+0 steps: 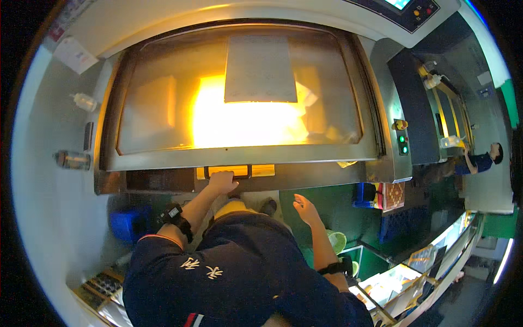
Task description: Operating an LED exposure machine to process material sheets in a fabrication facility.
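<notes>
My left hand [222, 182] is closed round a black bar handle [243, 171] at the front edge of a large machine's framed lid [163, 158]. A bright yellow-white glow shows across the panel inside the frame. On this panel lies a grey rectangular sheet [260, 71], towards the back. Away from the machine, my right hand [305, 209] hangs in the air over the green floor, its fingers loosely bent and partly apart. I see nothing in it. A yellow strip [264, 170] shows behind the handle.
Green-lit buttons [402, 144] sit on the machine's right side. A spray bottle [85, 102] and a dark cylindrical bottle [72, 160] stand on the left. A blue bin [129, 224] is below them. At far right a person [479, 162] works at another machine.
</notes>
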`<action>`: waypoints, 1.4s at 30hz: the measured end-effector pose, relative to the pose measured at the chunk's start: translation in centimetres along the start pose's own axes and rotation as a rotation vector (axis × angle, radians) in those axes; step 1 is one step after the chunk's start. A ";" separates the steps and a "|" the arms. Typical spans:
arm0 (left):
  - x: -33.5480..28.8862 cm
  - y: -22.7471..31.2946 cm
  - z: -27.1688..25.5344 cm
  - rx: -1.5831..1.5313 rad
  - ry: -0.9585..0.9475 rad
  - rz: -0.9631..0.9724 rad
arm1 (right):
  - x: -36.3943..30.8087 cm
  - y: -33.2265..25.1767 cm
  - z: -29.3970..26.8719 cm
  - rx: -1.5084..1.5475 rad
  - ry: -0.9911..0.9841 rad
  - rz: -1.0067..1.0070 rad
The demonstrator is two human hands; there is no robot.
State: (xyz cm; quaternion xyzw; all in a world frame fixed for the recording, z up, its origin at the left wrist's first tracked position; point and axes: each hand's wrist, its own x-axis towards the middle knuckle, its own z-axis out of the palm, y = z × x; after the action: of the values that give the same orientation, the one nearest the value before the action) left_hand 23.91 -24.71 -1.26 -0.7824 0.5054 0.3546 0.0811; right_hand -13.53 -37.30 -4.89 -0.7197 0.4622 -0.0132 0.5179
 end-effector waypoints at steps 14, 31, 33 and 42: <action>-21.8 9.7 -11.6 0.064 0.444 -0.157 | 11.8 -10.0 1.9 -0.449 -0.122 -0.567; -23.8 7.3 -25.1 0.307 1.697 0.652 | 21.7 -8.9 -9.4 -0.674 0.625 0.077; -23.9 6.5 -26.7 0.340 1.721 0.688 | 21.5 -11.3 -9.4 -0.623 0.540 0.257; -25.5 4.2 -33.4 0.349 1.748 1.132 | 25.6 -1.7 -7.4 -0.129 0.207 0.399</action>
State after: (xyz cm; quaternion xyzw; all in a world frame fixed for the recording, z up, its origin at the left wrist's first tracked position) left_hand 30.09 -24.25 40.49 -0.3933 0.7236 -0.4238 -0.3771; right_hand -1.49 -60.05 -11.95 -0.6404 0.6458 0.0453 0.4133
